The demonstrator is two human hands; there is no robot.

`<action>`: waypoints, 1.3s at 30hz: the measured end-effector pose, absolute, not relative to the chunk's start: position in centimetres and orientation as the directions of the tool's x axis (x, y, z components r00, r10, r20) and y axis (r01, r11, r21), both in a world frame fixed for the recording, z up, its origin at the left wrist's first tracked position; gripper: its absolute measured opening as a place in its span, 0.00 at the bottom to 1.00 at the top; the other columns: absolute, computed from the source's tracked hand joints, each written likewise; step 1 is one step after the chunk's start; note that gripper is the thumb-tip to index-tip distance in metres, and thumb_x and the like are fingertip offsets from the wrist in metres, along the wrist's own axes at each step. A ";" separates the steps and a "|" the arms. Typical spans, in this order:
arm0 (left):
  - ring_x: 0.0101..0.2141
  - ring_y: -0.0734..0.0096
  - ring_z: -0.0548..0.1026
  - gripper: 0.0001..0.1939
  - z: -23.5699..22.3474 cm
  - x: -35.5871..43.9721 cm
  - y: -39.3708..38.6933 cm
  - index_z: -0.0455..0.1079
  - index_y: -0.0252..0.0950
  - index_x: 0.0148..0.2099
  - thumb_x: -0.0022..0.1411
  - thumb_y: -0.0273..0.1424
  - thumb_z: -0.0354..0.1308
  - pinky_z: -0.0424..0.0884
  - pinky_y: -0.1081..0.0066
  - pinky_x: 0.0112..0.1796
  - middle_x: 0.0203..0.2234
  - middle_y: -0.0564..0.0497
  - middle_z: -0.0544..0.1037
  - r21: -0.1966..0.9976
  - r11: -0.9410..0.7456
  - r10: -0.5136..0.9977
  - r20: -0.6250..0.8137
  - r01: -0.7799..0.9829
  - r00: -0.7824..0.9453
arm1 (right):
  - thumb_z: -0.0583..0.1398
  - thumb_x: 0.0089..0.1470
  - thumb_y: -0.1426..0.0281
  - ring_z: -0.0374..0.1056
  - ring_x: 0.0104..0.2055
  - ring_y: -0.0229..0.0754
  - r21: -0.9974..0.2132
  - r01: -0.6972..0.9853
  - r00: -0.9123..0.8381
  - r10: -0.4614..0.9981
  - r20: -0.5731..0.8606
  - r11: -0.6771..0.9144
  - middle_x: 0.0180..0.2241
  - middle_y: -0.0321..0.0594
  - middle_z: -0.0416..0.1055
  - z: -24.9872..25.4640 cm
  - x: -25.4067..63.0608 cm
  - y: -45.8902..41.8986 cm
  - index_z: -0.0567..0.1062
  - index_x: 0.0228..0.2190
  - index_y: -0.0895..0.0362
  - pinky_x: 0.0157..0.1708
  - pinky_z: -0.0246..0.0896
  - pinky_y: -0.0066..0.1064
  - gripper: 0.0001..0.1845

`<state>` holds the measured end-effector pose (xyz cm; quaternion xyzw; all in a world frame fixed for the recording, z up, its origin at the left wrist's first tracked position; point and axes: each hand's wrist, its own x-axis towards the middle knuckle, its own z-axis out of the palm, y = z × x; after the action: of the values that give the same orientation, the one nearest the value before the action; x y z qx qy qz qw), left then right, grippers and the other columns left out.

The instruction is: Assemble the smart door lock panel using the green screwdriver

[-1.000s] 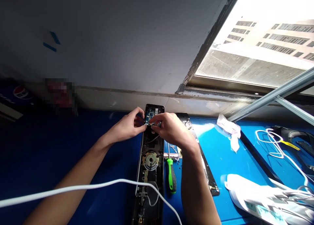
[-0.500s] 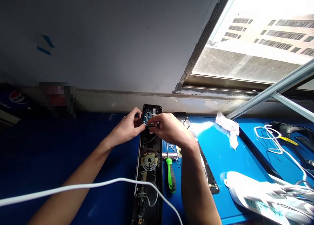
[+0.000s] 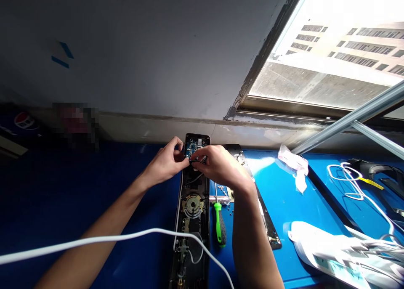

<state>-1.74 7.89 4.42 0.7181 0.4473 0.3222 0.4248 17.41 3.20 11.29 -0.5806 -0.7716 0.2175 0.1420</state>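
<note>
A long, narrow black device housing (image 3: 204,205) lies opened lengthwise before me, a blue circuit board (image 3: 192,146) at its far end. A round metal part (image 3: 193,205) sits midway along it. My left hand (image 3: 170,157) grips the housing's left edge, fingers curled and thumb at the board's lower corner. Over the lower end of the board, my right hand (image 3: 212,163) has thumb and forefinger drawn together; what is between them is too small and partly hidden to name. A green-and-black screwdriver (image 3: 219,226) lies right of the housing.
Beside the screwdriver are small loose screws (image 3: 222,189); a long black cover panel (image 3: 268,221) lies partly under my right forearm. A white cable (image 3: 126,237) crosses the foreground. At right are a power strip (image 3: 334,247), a plastic bag (image 3: 293,160) and a metal frame (image 3: 347,117).
My hands stay at the board with nearly the same grip; the left thumb has shifted very slightly right. The whole view has moved a little.
</note>
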 end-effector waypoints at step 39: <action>0.43 0.62 0.83 0.31 1.7 -4.4 -5.2 0.59 0.43 0.58 0.58 0.41 0.70 0.82 0.54 0.47 0.53 0.44 0.75 0.948 -0.080 0.949 -0.022 0.308 0.315 | 0.61 0.61 0.73 0.70 0.36 0.35 -0.494 0.704 -0.517 0.845 0.135 0.510 0.36 0.36 0.77 6.9 16.9 -7.1 0.81 0.39 0.55 0.36 0.58 0.27 0.07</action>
<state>-4.37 -5.24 1.67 0.6544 0.4802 0.3346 0.4788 16.89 -7.10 6.85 -0.4559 -0.8494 0.1926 0.1831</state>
